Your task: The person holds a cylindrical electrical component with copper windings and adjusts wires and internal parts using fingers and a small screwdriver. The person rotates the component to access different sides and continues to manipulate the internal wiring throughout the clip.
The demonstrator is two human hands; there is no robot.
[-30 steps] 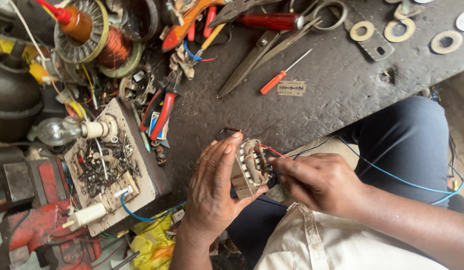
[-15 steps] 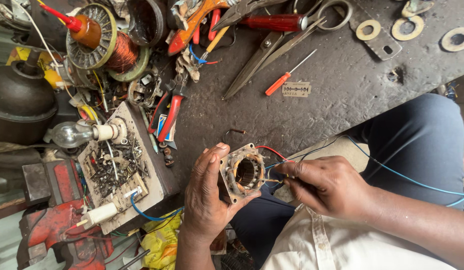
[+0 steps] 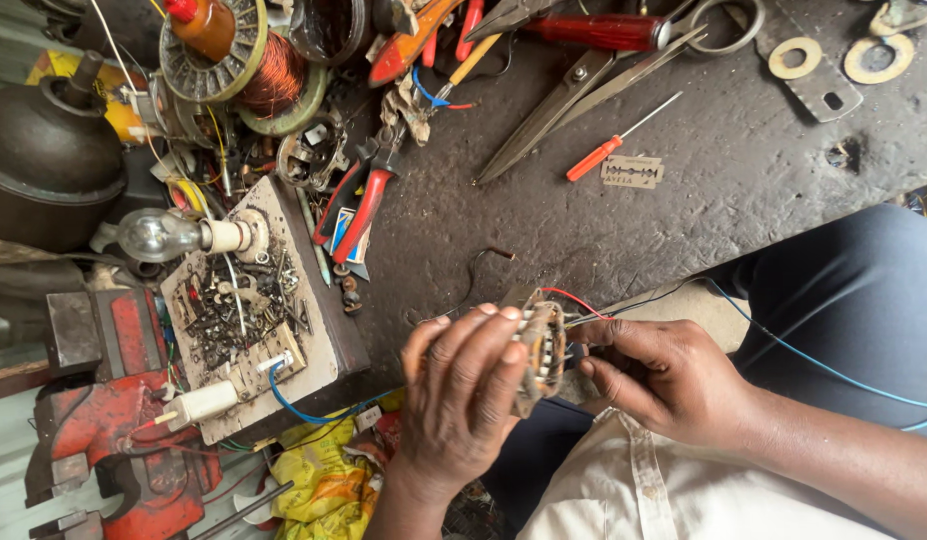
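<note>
My left hand [image 3: 459,395] grips a small motor stator [image 3: 543,352], a square metal frame with windings, turned edge-on to the camera. My right hand [image 3: 664,375] is just to its right, fingers pinching at the stator's side where red and blue wires [image 3: 784,345] come out. Both hands are over my lap, at the near edge of the dark workbench [image 3: 684,210].
On the bench lie large scissors [image 3: 584,85], a small red screwdriver [image 3: 609,152], a razor blade [image 3: 632,172], red-handled pliers [image 3: 369,200] and metal washers [image 3: 796,58]. A copper wire spool [image 3: 249,65], a bulb on a wooden board [image 3: 244,300] and a red vise [image 3: 114,420] stand at the left.
My left hand has turned the stator from facing the camera to edge-on. My right hand has stayed at its right side.
</note>
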